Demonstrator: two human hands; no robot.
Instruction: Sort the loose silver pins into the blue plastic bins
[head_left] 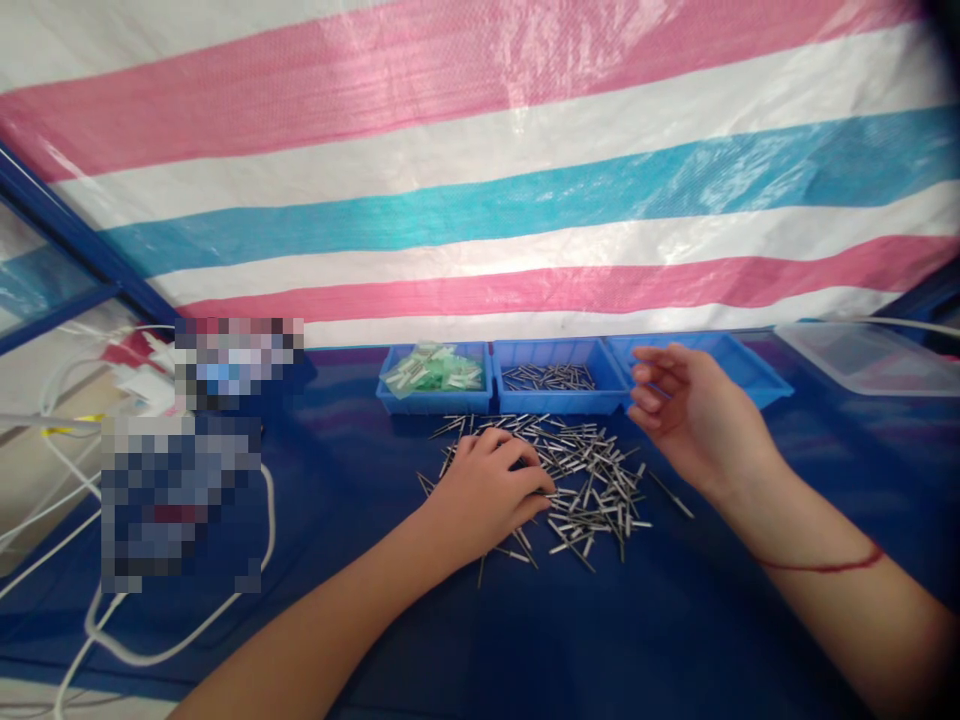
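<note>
A loose pile of silver metal pins that look like blind rivets is spread over the blue table. My left hand rests on the left part of this pile, palm down, its fingers bent and apart; what lies under the palm is hidden. Held in the air to the right of the pile, my right hand has loosely curled, separated fingers, and nothing shows in them. Behind it stands a blue tray, partly covered by the hand. More rivets lie in the middle blue tray.
A left blue tray holds pale green and whitish pieces. A clear plastic lid or box lies at the back right. White cables and blurred-out items occupy the left side. A striped plastic sheet hangs behind.
</note>
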